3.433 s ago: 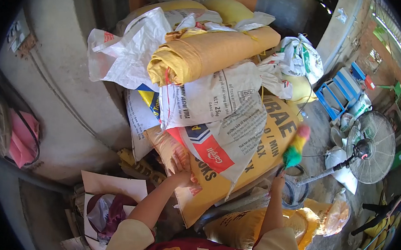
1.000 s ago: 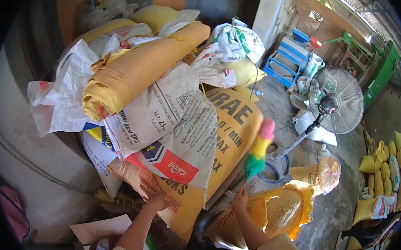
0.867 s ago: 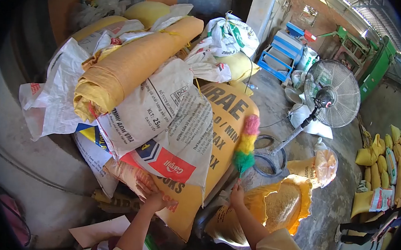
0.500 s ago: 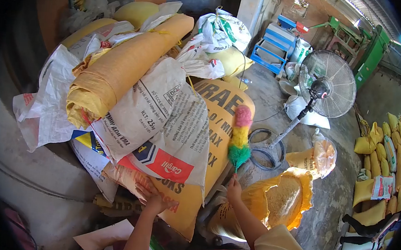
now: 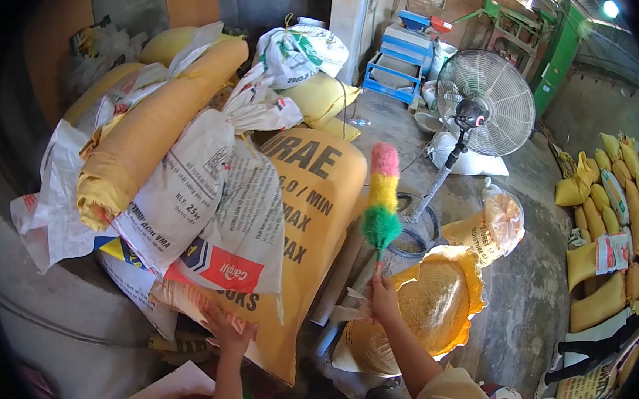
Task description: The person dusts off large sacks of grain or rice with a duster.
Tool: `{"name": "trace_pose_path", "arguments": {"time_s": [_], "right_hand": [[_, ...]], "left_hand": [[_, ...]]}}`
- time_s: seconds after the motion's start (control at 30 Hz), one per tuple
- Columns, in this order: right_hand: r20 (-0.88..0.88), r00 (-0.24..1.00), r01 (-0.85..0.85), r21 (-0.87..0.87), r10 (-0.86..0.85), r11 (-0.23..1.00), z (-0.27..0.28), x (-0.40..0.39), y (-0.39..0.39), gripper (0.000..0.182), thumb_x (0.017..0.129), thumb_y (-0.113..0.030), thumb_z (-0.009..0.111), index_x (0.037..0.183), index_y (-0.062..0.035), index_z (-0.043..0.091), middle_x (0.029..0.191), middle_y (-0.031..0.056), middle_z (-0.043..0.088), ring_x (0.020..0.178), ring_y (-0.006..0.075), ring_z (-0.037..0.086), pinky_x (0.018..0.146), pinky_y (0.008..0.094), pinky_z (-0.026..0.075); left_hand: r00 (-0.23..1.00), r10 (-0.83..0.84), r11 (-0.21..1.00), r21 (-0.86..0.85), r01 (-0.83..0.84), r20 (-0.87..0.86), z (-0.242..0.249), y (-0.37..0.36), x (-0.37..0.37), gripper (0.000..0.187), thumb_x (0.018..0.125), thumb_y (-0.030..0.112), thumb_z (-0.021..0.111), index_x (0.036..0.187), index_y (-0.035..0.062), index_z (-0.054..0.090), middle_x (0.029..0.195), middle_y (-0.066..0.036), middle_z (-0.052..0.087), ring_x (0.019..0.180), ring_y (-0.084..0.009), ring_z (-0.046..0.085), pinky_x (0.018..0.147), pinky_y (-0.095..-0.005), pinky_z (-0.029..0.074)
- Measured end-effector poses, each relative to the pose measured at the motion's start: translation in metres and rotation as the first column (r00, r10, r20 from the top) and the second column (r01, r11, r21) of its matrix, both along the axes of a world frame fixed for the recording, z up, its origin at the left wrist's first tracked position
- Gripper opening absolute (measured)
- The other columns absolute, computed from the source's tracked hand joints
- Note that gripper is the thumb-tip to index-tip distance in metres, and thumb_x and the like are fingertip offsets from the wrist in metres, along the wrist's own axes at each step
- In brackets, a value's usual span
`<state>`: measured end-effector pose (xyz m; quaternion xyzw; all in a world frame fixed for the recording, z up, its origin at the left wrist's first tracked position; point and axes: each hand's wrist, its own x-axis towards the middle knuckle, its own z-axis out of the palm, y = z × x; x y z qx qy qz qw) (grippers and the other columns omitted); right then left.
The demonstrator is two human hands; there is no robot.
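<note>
My right hand is closed round the handle of a duster, held upright with its pink, yellow and green head on top. Fingers apart, my left hand is at the lower edge of a large orange printed sack; whether it touches the sack is unclear. White printed sacks and a rolled orange sack lie over the pile. Right of my right hand is an open orange sack filled with a grainy material.
A standing fan rises beyond the open sack. Farther back are a blue machine and a green machine. Filled sacks are stacked at the right, near a person's dark-clothed legs. A tied sack stands on the floor.
The view has shifted, so the pile appears farther left. My left hand's fingers have come up off the sack's lower edge and spread. My right hand still holds the duster.
</note>
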<state>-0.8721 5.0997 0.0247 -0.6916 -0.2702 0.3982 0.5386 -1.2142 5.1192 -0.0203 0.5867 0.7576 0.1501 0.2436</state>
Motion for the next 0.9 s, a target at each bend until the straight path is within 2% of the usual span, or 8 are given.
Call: {"name": "trace_pose_path", "arguments": {"time_s": [0.13, 0.2, 0.23, 0.27, 0.37, 0.4, 0.47, 0.9], "right_hand": [[-0.23, 0.973, 0.031, 0.061, -0.016, 0.998, 0.026, 0.054, -0.036, 0.035, 0.09, -0.033, 0.041, 0.076, -0.0024, 0.05, 0.05, -0.0037, 0.034, 0.04, 0.0051, 0.029, 0.036, 0.0224, 0.021], [-0.228, 0.973, 0.066, 0.07, -0.049, 0.995, 0.037, 0.083, -0.059, 0.034, 0.091, -0.031, 0.04, 0.077, -0.0023, 0.05, 0.049, -0.0042, 0.032, 0.039, 0.0048, 0.026, 0.035, 0.0229, 0.018], [-0.203, 0.979, 0.036, 0.019, -0.031, 0.999, 0.044, 0.1, -0.073, 0.034, 0.091, -0.031, 0.04, 0.077, -0.0022, 0.05, 0.049, -0.0042, 0.032, 0.038, 0.0048, 0.025, 0.035, 0.0229, 0.019], [-0.179, 0.984, 0.004, -0.033, -0.01, 0.999, 0.05, 0.119, -0.087, 0.034, 0.091, -0.031, 0.04, 0.078, -0.002, 0.051, 0.049, -0.0042, 0.032, 0.038, 0.0049, 0.025, 0.035, 0.0228, 0.019], [-0.022, 1.0, -0.013, -0.148, 0.01, 0.989, 0.054, 0.182, -0.136, 0.039, 0.09, -0.035, 0.041, 0.078, -0.0003, 0.054, 0.049, -0.0019, 0.037, 0.041, 0.0059, 0.032, 0.038, 0.0219, 0.024], [0.147, 0.989, 0.013, -0.227, 0.021, 0.974, 0.053, 0.204, -0.151, 0.043, 0.09, -0.038, 0.041, 0.077, 0.0008, 0.055, 0.049, -0.0001, 0.041, 0.042, 0.0073, 0.037, 0.04, 0.0223, 0.028], [0.525, 0.85, 0.077, -0.026, -0.052, 0.997, 0.032, 0.247, -0.186, 0.052, 0.087, -0.046, 0.043, 0.074, 0.0019, 0.058, 0.053, 0.0045, 0.047, 0.05, 0.0138, 0.047, 0.049, 0.0281, 0.038], [0.47, 0.878, 0.193, -0.519, 0.089, 0.833, -0.047, 0.522, -0.459, 0.039, 0.086, -0.04, 0.042, 0.089, -0.0059, 0.061, 0.077, 0.0161, 0.061, 0.08, 0.0331, 0.059, 0.071, 0.0384, 0.045]], "left_hand": [[0.984, 0.067, 0.97, 0.218, -0.103, 0.167, 0.008, -0.039, 0.049, 0.095, 0.063, 0.03, 0.072, 0.136, 0.0116, 0.014, 0.14, -0.022, 0.001, 0.128, -0.0428, -0.001, 0.098, -0.0588, 0.013], [0.974, -0.083, 0.935, 0.354, 0.004, 0.209, 0.001, -0.052, 0.071, 0.078, 0.07, 0.023, 0.066, 0.133, 0.0082, 0.023, 0.14, -0.022, 0.001, 0.129, -0.0403, 0.0, 0.099, -0.0548, 0.014], [0.977, -0.081, 0.903, 0.429, -0.012, 0.199, 0.02, -0.059, 0.095, 0.047, 0.075, 0.016, 0.061, 0.116, 0.0016, 0.044, 0.139, -0.023, 0.01, 0.129, -0.0387, 0.008, 0.101, -0.0483, 0.016], [0.976, -0.088, 0.902, 0.432, -0.007, 0.201, 0.033, -0.062, 0.111, 0.047, 0.075, 0.016, 0.061, 0.116, 0.0016, 0.044, 0.139, -0.023, 0.01, 0.129, -0.0387, 0.008, 0.101, -0.0483, 0.016], [0.905, -0.319, 0.839, 0.527, 0.133, 0.28, 0.069, -0.072, 0.172, 0.01, 0.076, 0.007, 0.057, 0.071, -0.0005, 0.052, 0.123, -0.021, 0.043, 0.122, -0.0388, 0.03, 0.1, -0.0429, 0.024], [0.903, -0.324, 0.835, 0.533, 0.133, 0.282, 0.074, -0.077, 0.194, 0.01, 0.076, 0.007, 0.057, 0.071, -0.0005, 0.052, 0.123, -0.021, 0.043, 0.122, -0.0388, 0.03, 0.1, -0.0429, 0.024], [0.875, -0.431, 0.786, 0.569, 0.242, 0.223, 0.078, -0.089, 0.241, 0.007, 0.076, 0.004, 0.057, 0.072, -0.0001, 0.052, 0.116, -0.019, 0.048, 0.121, -0.0378, 0.033, 0.098, -0.0427, 0.028], [0.679, -0.712, 0.66, 0.502, 0.559, 0.18, 0.078, -0.214, 0.635, 0.019, 0.074, 0.015, 0.061, 0.087, 0.0016, 0.057, 0.118, -0.017, 0.046, 0.12, -0.0364, 0.032, 0.097, -0.0485, 0.026]]}}
